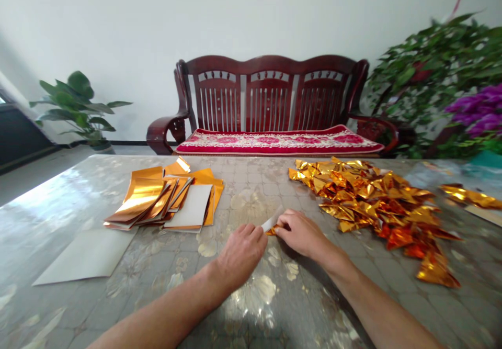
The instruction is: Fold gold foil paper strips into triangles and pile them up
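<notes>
Between my two hands, at the middle of the table, is a small sheet of gold foil paper [272, 220], its pale back showing and a gold part at its lower edge. My left hand [243, 248] is closed on the left end of the sheet. Its right end is pinched by the fingers of my right hand [300, 229]. My palms and fingers hide much of the sheet. Left of my hands lies a loose stack of flat gold foil paper [143, 200], some sheets pale side up. To the right spreads a heap of folded gold foil pieces [364, 192].
A single pale sheet [86, 257] lies flat at the left of the patterned table [157, 296]. Clear plastic [427, 173] sits at the far right. Behind the table stand a wooden bench [266, 92], a potted plant [78, 103] and leafy purple flowers [478, 111].
</notes>
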Demonstrator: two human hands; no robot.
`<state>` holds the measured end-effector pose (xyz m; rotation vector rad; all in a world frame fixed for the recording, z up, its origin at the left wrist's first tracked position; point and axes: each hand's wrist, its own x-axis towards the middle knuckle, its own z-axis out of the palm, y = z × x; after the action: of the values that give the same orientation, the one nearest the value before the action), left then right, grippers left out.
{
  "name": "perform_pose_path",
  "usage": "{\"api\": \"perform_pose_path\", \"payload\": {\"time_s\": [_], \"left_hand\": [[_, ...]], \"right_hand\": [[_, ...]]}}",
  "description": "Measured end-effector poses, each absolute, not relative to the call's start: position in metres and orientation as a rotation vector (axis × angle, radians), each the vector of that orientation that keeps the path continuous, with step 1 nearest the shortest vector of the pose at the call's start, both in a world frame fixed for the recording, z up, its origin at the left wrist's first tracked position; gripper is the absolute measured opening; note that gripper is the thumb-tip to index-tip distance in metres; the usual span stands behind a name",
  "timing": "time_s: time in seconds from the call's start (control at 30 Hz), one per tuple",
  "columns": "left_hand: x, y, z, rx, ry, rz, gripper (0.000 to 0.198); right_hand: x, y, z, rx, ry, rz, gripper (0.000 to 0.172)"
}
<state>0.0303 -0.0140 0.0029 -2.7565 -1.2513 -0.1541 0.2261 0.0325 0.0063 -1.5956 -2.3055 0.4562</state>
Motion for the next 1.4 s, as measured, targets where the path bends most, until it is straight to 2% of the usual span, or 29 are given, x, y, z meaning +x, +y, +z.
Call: {"api": "perform_pose_path", "payload": {"time_s": [0.2,0.33,0.6,0.8,1.03,1.4], "left_hand": [[0.023,0.0,0.001,-2.72,-1.648,-0.655,0.021],[0.023,0.01,0.0,-2.773,-1.743,-0.871,0.022],[0.029,0.016,-0.004,-2.722,-1.783,-0.748,0.006],[0.031,0.012,-0.001,-2.68,-1.748,-0.614,0.017],[0.03,0.011,-0.001,-2.688,-1.729,-0.581,0.022],[0.033,0.015,0.008,-2.661,-1.895,-0.532,0.023]], "right_hand": [[0.223,0.03,0.009,-1.536,-2.34,0.383,0.018],[0.22,0.031,0.006,-1.465,-2.331,0.349,0.016],[0.22,0.034,0.0,-1.276,-2.32,0.341,0.014],[0.218,0.031,0.004,-1.32,-2.326,0.336,0.005],[0.216,0.03,0.004,-1.359,-2.347,0.314,0.019],[0.209,0.034,0.005,-1.571,-2.301,0.36,0.014]]}}
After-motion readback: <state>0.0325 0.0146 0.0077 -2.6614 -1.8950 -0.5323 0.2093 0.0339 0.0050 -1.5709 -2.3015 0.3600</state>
